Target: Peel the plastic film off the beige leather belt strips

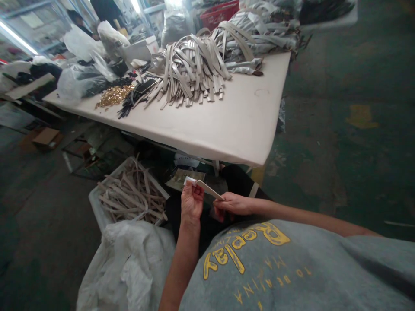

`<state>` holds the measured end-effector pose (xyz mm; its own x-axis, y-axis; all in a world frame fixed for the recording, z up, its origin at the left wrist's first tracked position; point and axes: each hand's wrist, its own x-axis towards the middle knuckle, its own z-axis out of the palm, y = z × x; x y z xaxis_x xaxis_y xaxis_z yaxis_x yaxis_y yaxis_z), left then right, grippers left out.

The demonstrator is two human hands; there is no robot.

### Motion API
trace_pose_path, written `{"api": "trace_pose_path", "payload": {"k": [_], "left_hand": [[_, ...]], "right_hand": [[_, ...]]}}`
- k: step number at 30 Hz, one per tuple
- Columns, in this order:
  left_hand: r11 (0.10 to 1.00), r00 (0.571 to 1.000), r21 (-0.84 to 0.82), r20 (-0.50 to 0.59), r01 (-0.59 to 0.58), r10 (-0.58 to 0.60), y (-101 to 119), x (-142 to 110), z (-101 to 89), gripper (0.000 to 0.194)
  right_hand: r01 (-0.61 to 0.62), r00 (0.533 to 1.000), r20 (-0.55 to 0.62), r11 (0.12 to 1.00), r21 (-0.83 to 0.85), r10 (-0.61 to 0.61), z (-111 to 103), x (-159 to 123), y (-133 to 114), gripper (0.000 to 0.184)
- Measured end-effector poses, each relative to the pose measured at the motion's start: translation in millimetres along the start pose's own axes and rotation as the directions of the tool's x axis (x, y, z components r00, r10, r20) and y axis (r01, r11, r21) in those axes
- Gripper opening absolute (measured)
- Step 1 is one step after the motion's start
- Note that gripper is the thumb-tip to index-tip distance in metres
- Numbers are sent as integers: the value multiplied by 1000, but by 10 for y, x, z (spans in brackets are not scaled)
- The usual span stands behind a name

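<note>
A pale flat strap [210,190] stretches between my two hands, above my lap. My left hand [193,202] is closed in a pinch round its far end, where a small white piece [189,180] sits at the fingertips; whether that piece is tape, cloth or paper I cannot tell. The near end of the strap is gripped by the fingers of my right hand [232,204]. Dark trousers lie beneath both hands.
Ahead stands a pale table [227,129] bearing a heap of light grey straps [194,65], gold metal pieces [115,96] and black strips [138,95]. At my left are a plastic bin [97,207] of strap pieces and a white sack [126,268].
</note>
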<state>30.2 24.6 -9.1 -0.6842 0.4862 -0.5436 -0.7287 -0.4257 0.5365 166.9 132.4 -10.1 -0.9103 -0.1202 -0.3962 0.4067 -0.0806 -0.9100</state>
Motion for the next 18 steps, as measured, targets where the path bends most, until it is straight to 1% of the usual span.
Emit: {"api": "trace_pose_path", "payload": {"k": [3,7,10,15,18], "left_hand": [[1000,1000,4,-6,-9,9,-20,8,9,19],[999,1000,36,23,-1,0,-55,28,-21,20],[999,1000,50,12,0,0,-67,26,-41,19],[999,999,39,36,6,-7,-50,12,-44,19],[1000,1000,24,0,15,-15,-53,37,-28,18]], "right_hand": [[-5,1000,10,1000,11,5,-1,8,-13,68],[-34,999,8,999,40,34,-7,44,3,67],[-51,999,9,997,58,50,-12,52,26,66],[-20,1000,1,998,67,20,-16,23,20,65],[-31,999,-18,996,83,32,-24,32,37,64]]}}
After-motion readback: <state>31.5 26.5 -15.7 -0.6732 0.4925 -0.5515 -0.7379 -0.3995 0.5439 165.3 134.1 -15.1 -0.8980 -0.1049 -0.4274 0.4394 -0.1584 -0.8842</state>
